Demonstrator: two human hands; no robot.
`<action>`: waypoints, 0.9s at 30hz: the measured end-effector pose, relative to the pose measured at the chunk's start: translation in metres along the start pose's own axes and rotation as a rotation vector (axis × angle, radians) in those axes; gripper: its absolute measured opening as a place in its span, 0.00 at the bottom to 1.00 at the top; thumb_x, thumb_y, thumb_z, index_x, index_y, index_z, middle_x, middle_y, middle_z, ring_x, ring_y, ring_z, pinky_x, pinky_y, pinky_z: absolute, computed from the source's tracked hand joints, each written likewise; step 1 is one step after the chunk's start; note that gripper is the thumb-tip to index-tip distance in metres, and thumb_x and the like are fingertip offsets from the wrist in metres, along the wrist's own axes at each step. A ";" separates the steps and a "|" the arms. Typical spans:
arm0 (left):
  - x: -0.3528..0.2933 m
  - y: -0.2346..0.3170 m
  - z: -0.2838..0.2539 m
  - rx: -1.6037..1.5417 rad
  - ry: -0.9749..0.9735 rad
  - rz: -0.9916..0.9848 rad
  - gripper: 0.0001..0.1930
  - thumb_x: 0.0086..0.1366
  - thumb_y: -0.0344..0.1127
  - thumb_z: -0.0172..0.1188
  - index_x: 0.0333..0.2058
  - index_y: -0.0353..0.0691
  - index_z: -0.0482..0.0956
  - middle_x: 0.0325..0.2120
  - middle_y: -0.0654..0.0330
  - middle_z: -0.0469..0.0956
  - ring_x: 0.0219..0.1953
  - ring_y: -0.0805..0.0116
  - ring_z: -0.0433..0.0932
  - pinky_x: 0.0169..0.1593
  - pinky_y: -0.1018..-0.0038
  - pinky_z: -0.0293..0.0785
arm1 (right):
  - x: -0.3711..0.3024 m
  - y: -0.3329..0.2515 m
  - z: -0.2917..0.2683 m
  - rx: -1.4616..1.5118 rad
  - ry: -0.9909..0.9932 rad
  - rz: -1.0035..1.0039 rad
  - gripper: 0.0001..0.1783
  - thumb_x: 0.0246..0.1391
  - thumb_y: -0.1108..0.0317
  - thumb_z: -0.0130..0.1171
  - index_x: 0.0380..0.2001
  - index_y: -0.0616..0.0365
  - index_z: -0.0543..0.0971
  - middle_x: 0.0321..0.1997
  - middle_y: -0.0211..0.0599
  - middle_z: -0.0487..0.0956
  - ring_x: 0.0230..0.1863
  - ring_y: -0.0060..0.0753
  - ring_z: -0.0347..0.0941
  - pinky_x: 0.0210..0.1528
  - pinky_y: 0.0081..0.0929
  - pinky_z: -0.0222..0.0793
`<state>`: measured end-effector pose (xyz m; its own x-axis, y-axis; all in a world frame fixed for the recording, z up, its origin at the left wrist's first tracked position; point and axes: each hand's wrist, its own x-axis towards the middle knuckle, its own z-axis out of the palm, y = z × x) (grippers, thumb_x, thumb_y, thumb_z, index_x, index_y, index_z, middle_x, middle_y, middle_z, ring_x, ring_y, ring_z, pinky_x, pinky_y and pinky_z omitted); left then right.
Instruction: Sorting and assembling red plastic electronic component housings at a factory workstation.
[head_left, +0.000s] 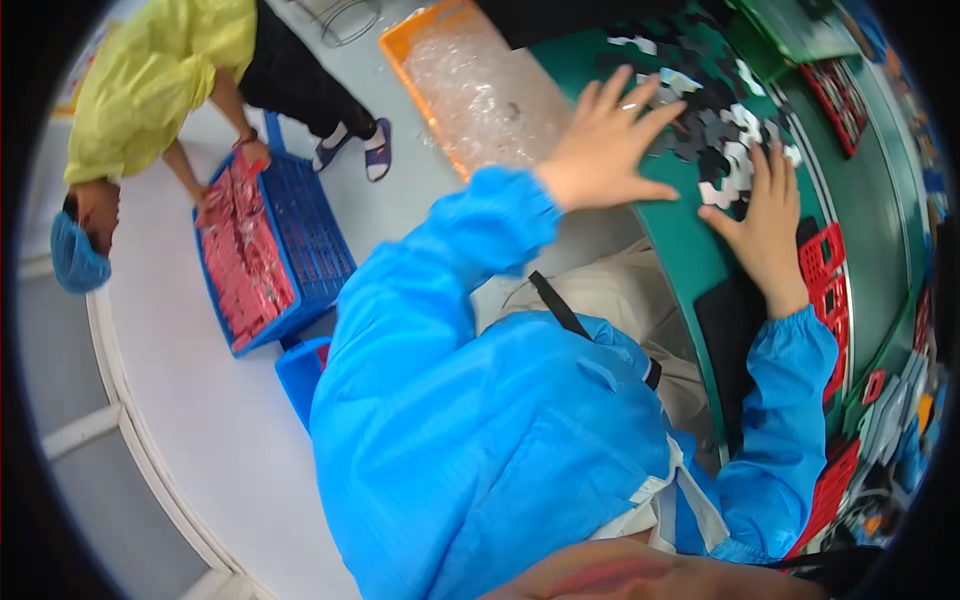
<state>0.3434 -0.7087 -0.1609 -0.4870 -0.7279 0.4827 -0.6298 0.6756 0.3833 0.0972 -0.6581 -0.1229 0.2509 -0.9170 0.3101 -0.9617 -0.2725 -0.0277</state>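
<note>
The bare left hand (612,150) and right hand (766,228) spread open, seemingly empty, beside scattered, apparently unsorted black-grey-white jigsaw-shaped pieces (715,130).

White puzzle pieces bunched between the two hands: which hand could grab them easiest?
Probably the right hand: its spread thumb and forefinger border the white puzzle pieces, while the left hand is slightly farther off.

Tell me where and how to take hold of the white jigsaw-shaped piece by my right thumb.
Pinch the white jigsaw-shaped piece by its outer left edge, coming from the left, where the bare green tabletop likely leaves room. It seems to lie flat, with black jigsaw-shaped pieces crowding its far side; your right hand has its thumb close by.
</note>
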 end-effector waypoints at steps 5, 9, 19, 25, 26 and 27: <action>0.047 -0.020 0.039 0.099 -0.034 0.006 0.52 0.44 0.78 0.54 0.65 0.56 0.57 0.65 0.46 0.52 0.67 0.39 0.45 0.65 0.42 0.40 | 0.026 0.030 0.044 0.001 0.008 0.077 0.54 0.43 0.37 0.63 0.67 0.48 0.52 0.69 0.54 0.51 0.68 0.67 0.47 0.63 0.59 0.48; 0.057 -0.025 0.043 0.067 -0.106 0.108 0.47 0.47 0.76 0.53 0.62 0.55 0.62 0.63 0.47 0.56 0.66 0.41 0.50 0.65 0.43 0.42 | 0.032 0.042 0.051 0.061 0.038 -0.123 0.40 0.51 0.48 0.60 0.62 0.60 0.62 0.65 0.54 0.60 0.67 0.55 0.52 0.65 0.44 0.49; 0.058 -0.018 0.047 0.086 0.087 0.083 0.40 0.50 0.75 0.51 0.53 0.53 0.73 0.58 0.55 0.66 0.63 0.52 0.58 0.59 0.51 0.55 | 0.037 0.062 0.060 0.108 0.105 -0.044 0.34 0.54 0.50 0.59 0.58 0.60 0.68 0.60 0.54 0.67 0.61 0.54 0.62 0.62 0.42 0.56; 0.001 -0.004 0.017 -0.471 0.906 -0.063 0.12 0.54 0.39 0.61 0.38 0.45 0.78 0.39 0.60 0.78 0.45 0.59 0.74 0.51 0.63 0.66 | 0.042 0.062 0.064 0.216 0.022 -0.035 0.33 0.57 0.53 0.56 0.57 0.68 0.66 0.59 0.55 0.69 0.60 0.51 0.65 0.63 0.36 0.57; -0.034 0.003 0.007 -0.577 1.016 -0.212 0.10 0.54 0.34 0.60 0.37 0.44 0.77 0.39 0.59 0.77 0.45 0.58 0.74 0.50 0.64 0.67 | 0.042 0.066 0.063 0.242 0.002 -0.031 0.34 0.58 0.53 0.56 0.58 0.69 0.66 0.59 0.55 0.69 0.60 0.50 0.65 0.63 0.35 0.56; -0.077 0.001 0.002 -0.550 1.025 -0.312 0.09 0.54 0.32 0.59 0.36 0.43 0.77 0.38 0.60 0.76 0.44 0.58 0.74 0.49 0.63 0.67 | 0.047 0.064 0.068 0.256 -0.011 -0.053 0.33 0.58 0.53 0.55 0.58 0.69 0.66 0.59 0.55 0.69 0.60 0.48 0.65 0.63 0.35 0.56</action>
<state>0.3794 -0.6521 -0.1996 0.5047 -0.6061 0.6148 -0.1706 0.6280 0.7592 0.0551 -0.7381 -0.1750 0.3029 -0.9021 0.3073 -0.8883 -0.3841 -0.2517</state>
